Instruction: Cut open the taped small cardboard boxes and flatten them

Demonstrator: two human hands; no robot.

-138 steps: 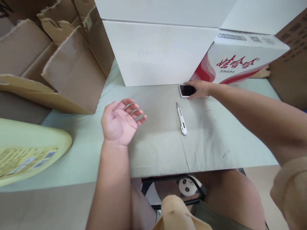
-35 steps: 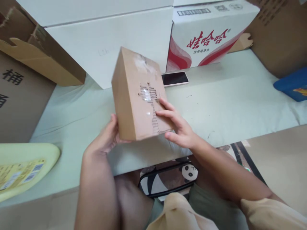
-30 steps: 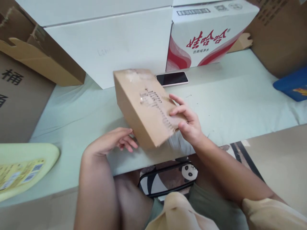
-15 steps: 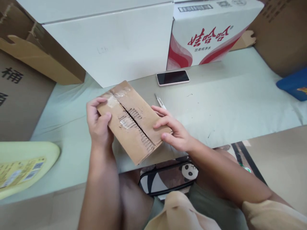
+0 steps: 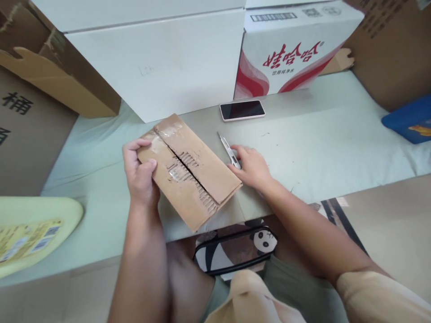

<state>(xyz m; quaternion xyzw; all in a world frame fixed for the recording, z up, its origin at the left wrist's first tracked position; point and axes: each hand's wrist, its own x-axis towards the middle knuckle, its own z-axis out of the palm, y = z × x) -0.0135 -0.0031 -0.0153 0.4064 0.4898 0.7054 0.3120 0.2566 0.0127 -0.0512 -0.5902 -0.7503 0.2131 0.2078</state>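
Observation:
My left hand (image 5: 139, 172) grips the far left end of a small cardboard box (image 5: 198, 157), thumb on top. The box is tilted over the cloth, with a dark slit along its middle, torn corrugated patches and bits of clear tape near the far end. Beyond the box's right side lies a slim, light-coloured utility knife (image 5: 229, 151), its tip pointing away from me. My right hand (image 5: 251, 166) has its thumb and index finger closed about the knife's handle; its other fingers are partly hidden.
A phone (image 5: 242, 110) lies before a large white box (image 5: 158, 67) and a red-and-white carton (image 5: 286, 58). Brown cartons (image 5: 33, 116) stand left. A pale green container (image 5: 43, 224) lies near left; a blue object (image 5: 409, 121) is far right. Pale green cloth (image 5: 323, 134) covers the surface.
My right hand has let go of the box's near right corner and moved to the knife's handle. The left hand still holds the box in nearly the same pose.

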